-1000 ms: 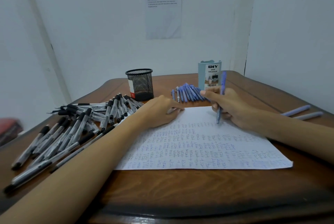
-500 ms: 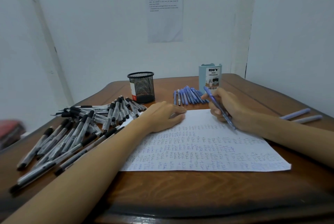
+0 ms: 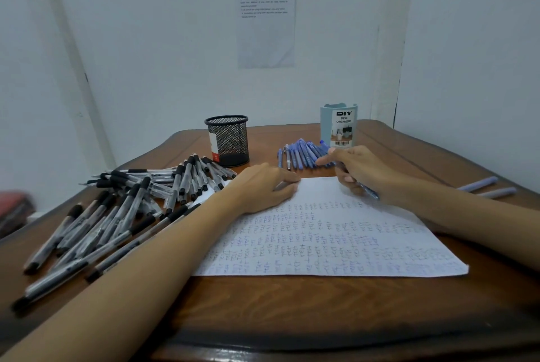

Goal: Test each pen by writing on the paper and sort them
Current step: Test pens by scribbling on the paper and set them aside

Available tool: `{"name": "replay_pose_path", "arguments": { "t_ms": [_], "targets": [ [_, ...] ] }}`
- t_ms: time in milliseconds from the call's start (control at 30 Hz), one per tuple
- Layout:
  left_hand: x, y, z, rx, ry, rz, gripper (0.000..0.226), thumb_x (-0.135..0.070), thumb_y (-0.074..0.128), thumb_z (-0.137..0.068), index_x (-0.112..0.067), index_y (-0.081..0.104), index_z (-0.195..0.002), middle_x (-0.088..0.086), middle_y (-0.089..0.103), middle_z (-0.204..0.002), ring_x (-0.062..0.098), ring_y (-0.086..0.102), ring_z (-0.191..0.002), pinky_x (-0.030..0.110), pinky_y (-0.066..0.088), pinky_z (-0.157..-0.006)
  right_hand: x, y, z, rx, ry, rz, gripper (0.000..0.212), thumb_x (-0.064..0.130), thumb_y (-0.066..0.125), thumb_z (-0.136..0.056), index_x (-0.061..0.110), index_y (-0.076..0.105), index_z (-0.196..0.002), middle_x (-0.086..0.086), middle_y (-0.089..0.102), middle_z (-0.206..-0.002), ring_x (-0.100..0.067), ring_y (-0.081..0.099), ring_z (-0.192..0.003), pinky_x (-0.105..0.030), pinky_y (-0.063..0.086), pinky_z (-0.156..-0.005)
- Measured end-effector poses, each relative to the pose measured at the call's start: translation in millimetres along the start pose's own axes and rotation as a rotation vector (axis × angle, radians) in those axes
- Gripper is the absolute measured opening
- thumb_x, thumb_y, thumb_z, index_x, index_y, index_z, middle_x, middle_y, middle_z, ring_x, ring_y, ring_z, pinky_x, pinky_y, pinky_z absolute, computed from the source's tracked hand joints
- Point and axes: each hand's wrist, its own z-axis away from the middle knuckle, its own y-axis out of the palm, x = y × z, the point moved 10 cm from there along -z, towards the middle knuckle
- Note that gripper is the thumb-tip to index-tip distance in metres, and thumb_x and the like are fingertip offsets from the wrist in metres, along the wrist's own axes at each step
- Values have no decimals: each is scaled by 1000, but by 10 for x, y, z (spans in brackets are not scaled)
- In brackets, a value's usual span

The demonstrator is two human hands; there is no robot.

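Observation:
A white paper covered in rows of blue scribbles lies on the wooden table. My left hand rests flat on the sheet's top left corner, fingers relaxed. My right hand grips a blue pen laid back low through the fist, above the sheet's top edge. Its index finger points toward a row of blue pens behind the paper. A big pile of black-capped pens spreads at the left.
A black mesh cup stands at the back, a light blue desk organizer to its right. Two pale blue pens lie near the right wall. A printed sheet hangs on the wall.
My right hand has swung the blue pen from upright writing pose down to lie back in the fist and drifted toward the row of blue pens. My left hand stays put.

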Motion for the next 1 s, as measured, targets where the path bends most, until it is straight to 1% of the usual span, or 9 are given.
{"name": "replay_pose_path", "arguments": {
  "t_ms": [167,267,333,400,533,600,700,867,1000],
  "targets": [
    [19,16,-8,7,-13,11,36,-31,42,-98,-19,56,-129,-4,61,-127,14,62,-105,31,49,-89,-16,-144,-458,18,167,340,11,10,49,-92,8,55,-82,-9,49,-68,-11,41,-47,-19,31,-39],
    [29,15,-6,7,-18,12,36,-31,43,-97,-19,57,-128,-4,61,-126,14,62,-104,32,49,-89,66,-169,-766,-35,147,502,23,13,48,-95,8,58,-115,-18,59,-108,-19,52,-80,-21,41,-54],
    [33,17,-3,10,-16,13,35,-31,43,-97,-18,58,-126,-4,63,-123,15,63,-102,33,50,-87,145,-133,-953,-74,65,601,33,14,47,-96,0,55,-124,-21,57,-122,-22,53,-89,-26,44,-59],
    [47,19,-8,11,-13,10,34,-31,43,-97,-18,60,-124,-3,65,-120,17,64,-99,34,51,-85,201,-99,-1088,-137,6,716,36,13,51,-92,-5,56,-122,-24,58,-123,-28,57,-96,-34,48,-70],
    [54,38,2,20,-12,-14,45,-43,35,-94,-12,64,-111,3,69,-108,19,65,-91,37,52,-79,179,63,-1234,-153,-58,847,26,7,52,-88,-11,60,-106,-28,61,-108,-28,53,-82,-34,43,-61],
    [59,41,2,25,-22,-5,40,-39,39,-96,-14,64,-115,2,69,-110,19,65,-92,37,52,-81,144,102,-1251,-152,-68,890,14,9,52,-90,-3,60,-90,-22,58,-86,-24,51,-77,-35,44,-65],
    [56,38,-7,21,-27,9,33,-32,44,-97,-15,64,-117,2,69,-110,20,65,-92,39,52,-81,97,100,-1254,-155,-73,917,19,15,51,-92,7,51,-75,-9,53,-73,-22,51,-74,-32,44,-63],
    [62,49,6,42,-46,21,36,-33,43,-97,-18,59,-125,-1,65,-120,17,63,-101,39,51,-87,167,89,-1147,-168,-119,979,36,32,47,-96,4,58,-116,-14,62,-112,-26,59,-100,-36,47,-84],
    [32,82,16,81,-51,36,40,-36,39,-99,-18,53,-131,-1,58,-131,18,58,-112,39,47,-94,372,4,-809,-155,-217,1036,30,28,49,-95,14,59,-120,-7,62,-119,-20,54,-100,-27,40,-77]
  ]
}}
